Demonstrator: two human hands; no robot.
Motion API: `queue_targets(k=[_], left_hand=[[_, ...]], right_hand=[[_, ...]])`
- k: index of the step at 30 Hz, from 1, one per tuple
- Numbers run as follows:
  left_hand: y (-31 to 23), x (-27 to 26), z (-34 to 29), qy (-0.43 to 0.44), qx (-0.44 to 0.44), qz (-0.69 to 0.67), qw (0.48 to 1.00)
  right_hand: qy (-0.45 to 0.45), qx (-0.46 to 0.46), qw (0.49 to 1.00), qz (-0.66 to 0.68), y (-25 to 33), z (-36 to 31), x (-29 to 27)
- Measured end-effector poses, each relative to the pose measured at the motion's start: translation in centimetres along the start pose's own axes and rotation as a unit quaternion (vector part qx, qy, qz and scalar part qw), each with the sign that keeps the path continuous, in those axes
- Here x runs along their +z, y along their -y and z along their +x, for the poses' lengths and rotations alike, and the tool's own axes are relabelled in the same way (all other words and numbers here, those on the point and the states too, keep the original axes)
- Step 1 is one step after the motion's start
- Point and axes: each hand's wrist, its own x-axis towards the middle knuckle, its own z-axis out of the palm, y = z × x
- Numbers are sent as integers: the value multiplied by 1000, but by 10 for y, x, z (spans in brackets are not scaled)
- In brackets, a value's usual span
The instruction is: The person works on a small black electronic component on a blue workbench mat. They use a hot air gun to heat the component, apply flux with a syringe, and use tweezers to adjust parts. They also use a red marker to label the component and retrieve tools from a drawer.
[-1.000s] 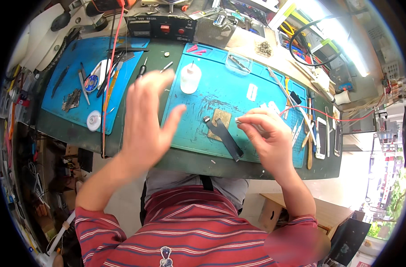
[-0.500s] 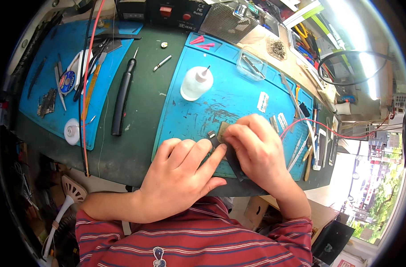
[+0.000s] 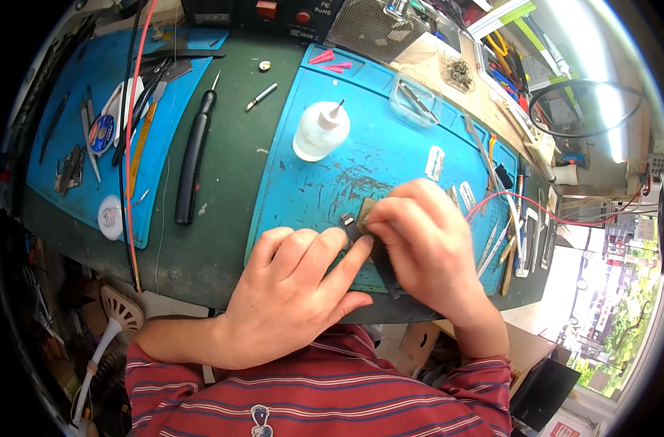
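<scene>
From where I stand, the green bench (image 3: 226,138) is crowded on every side. At the back sits a black box (image 3: 292,16) with red buttons, and to the left a second blue mat (image 3: 55,138) carries a heap of tools, a blue-labelled reel (image 3: 103,135) and a white round spool (image 3: 110,218). A red cable (image 3: 129,175) and a dark one run down across that mat, passing in front of the tools. Between the two mats lie a long black screwdriver (image 3: 194,156) and a short silver tool (image 3: 261,97). On the main blue mat (image 3: 285,193), a white bottle (image 3: 321,131) stands upright beyond the left hand, with pink tips (image 3: 322,56) farther off and a clear dish (image 3: 406,109) near the far edge. A razor blade (image 3: 435,163) lies flat just past the right hand, and a thin red wire (image 3: 521,194) curves over the tools on the right. In the middle of it all, a black strip (image 3: 348,223) slants across the near part of the mat beside a tan block (image 3: 366,207), partly covered by both hands. The left hand (image 3: 295,284) is palm down, its index finger stretched out to touch the strip. The right hand (image 3: 423,244) sits close by, fingertips drawn together over the block; I can't tell whether anything is pinched there.
</scene>
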Motion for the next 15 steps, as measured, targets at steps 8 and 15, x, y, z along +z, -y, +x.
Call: queue_targets(k=[8,15], left_hand=[[-1,-1,3,8,1,5,1000],[-2,-2,1,12,-7,6,1000]], right_hand=[[5,14,1000,16,-3,-2,-1],[-1,14,1000,9,-6,-3,-1]])
